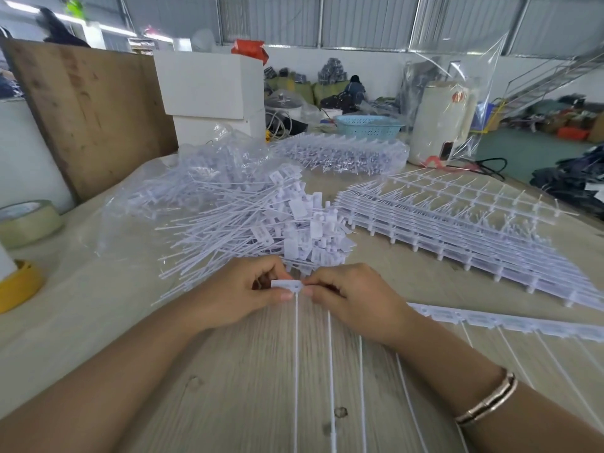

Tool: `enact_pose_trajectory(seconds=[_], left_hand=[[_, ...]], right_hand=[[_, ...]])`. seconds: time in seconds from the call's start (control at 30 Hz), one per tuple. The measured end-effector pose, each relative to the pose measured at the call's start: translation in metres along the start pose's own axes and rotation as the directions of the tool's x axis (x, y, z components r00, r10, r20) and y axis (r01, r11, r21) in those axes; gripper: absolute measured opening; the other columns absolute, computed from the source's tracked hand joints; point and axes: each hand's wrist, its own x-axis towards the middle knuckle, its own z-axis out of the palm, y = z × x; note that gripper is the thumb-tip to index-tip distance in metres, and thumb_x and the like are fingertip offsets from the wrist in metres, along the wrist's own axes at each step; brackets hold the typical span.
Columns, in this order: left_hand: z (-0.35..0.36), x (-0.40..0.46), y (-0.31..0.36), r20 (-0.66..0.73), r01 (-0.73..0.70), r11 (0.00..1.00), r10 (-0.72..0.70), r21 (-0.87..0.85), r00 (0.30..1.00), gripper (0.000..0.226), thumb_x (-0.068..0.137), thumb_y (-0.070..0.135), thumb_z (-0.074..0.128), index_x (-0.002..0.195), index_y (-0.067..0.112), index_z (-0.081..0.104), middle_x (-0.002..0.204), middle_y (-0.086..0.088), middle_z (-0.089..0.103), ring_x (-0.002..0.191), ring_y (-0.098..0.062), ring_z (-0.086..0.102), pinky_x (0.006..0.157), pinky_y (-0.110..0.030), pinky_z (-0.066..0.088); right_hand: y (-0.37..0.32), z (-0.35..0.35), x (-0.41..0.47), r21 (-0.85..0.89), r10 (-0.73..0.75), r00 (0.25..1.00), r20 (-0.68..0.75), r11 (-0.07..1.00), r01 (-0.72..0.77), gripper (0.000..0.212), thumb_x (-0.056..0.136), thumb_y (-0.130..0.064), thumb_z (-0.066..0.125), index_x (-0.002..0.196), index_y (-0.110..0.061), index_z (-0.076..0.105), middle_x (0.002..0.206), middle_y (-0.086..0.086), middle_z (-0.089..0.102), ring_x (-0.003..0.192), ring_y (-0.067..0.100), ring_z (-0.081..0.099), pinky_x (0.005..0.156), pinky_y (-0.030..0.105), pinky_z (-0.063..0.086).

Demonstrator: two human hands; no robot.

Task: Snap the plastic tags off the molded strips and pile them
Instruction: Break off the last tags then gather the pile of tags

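From the head camera, your left hand [238,289] and right hand [353,299] met just above the wooden table [228,387]. Your left fingers curled round a white plastic tag [287,284], pinching it with the thumb; your right fingers were curled on the molded strip [510,323] right beside that tag, the strip running off to your right with its thin tails lying toward you. Just beyond your hands lay the pile of snapped-off tags [261,220] on a clear plastic sheet. To the right of the pile sat a stack of unbroken strips [457,223]. A bracelet [487,403] circled your right wrist.
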Motion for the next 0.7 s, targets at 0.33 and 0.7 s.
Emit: enact_pose_trajectory(seconds=[0.33,0.7], left_hand=[[-0.0001,-0.0012,0.0004,-0.004,0.013,0.999,-0.012,0.032,1.000,0.011,0.079,0.032,0.069,0.079,0.026,0.060,0.071,0.009,0.059,0.064,-0.006,0.049,0.062,-0.025,0.038],[0.0016,-0.0015,0.0035,-0.014,-0.053,0.996,0.054,0.074,0.998,0.016,0.076,0.053,0.059,0.073,0.037,0.058,0.065,0.014,0.055,0.058,-0.002,0.044,0.056,-0.019,0.034]], right_hand=[[-0.0027,-0.0007,-0.0001,0.005,0.009,1.000,0.015,1.000,-0.009,0.021,0.093,-0.031,0.056,0.104,-0.018,0.069,0.079,-0.007,0.065,0.068,0.009,0.054,0.065,0.027,0.043],[-0.0081,-0.0023,-0.0019,-0.205,-0.149,0.988,0.037,0.967,0.153,0.025,0.092,-0.032,0.057,0.104,-0.012,0.065,0.091,0.002,0.067,0.083,0.017,0.060,0.071,0.030,0.043]])
